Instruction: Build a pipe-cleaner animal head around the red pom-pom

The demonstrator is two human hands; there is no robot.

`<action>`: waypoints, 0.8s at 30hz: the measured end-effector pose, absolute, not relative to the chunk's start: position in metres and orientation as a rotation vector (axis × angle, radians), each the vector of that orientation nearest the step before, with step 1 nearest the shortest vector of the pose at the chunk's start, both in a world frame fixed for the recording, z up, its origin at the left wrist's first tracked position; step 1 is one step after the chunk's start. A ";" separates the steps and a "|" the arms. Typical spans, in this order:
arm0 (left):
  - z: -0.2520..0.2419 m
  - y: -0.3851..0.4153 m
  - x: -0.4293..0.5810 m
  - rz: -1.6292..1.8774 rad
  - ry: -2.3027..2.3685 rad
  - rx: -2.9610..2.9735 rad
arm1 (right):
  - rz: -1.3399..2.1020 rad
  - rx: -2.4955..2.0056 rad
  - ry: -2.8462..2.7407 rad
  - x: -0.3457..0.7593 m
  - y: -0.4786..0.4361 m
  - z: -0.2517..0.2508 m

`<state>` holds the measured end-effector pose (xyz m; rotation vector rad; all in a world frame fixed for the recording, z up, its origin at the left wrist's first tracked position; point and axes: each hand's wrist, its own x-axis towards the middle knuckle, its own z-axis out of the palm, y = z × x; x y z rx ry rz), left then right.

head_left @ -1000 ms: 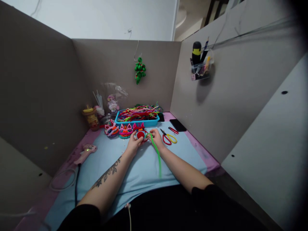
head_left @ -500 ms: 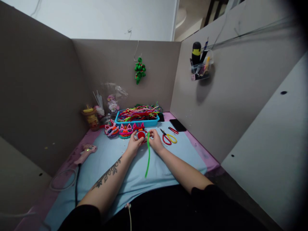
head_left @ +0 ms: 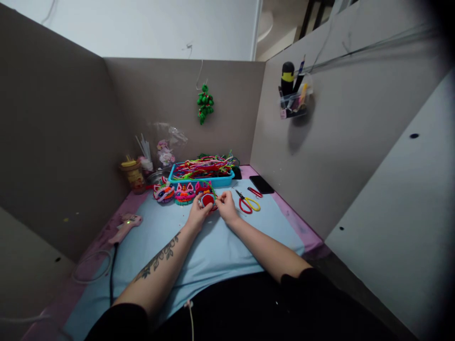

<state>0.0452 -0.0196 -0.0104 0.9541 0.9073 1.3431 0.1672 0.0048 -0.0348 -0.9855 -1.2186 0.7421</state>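
My left hand (head_left: 198,212) is closed around a small round craft piece (head_left: 208,199) with a red middle and a pale rim. Fingers of my right hand (head_left: 226,205) pinch a green pipe cleaner (head_left: 213,189) at the piece's right edge. Its free length curves up and leftward behind the piece, in front of the tray. Just beyond my hands stand colourful animal-head figures made of fuzzy strands: a pink and teal one (head_left: 185,194), a pink, orange and blue one (head_left: 164,192), and a red one (head_left: 202,187) partly hidden by my left hand.
A blue tray (head_left: 223,181) heaped with pipe cleaners stands at the back. Scissors (head_left: 248,203), a small red-handled tool (head_left: 255,192) and a black phone (head_left: 262,184) lie right. A pink corded glue gun (head_left: 125,227) lies left, near a yellow-lidded cup (head_left: 134,176). Partitions enclose the table.
The green pipe cleaner hung down towards me between my hands; now its free length points away, up behind the round piece. My right hand has shifted slightly. The left keeps its hold.
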 end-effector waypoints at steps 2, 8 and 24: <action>-0.010 -0.019 0.044 1.342 0.914 0.945 | 0.739 -0.987 -1.225 0.168 0.005 -0.035; -0.010 -0.017 0.042 1.359 0.956 0.925 | 0.720 -0.999 -1.256 0.172 0.006 -0.036; -0.009 -0.020 0.045 1.416 0.981 1.019 | 0.660 -1.025 -1.297 0.173 0.003 -0.030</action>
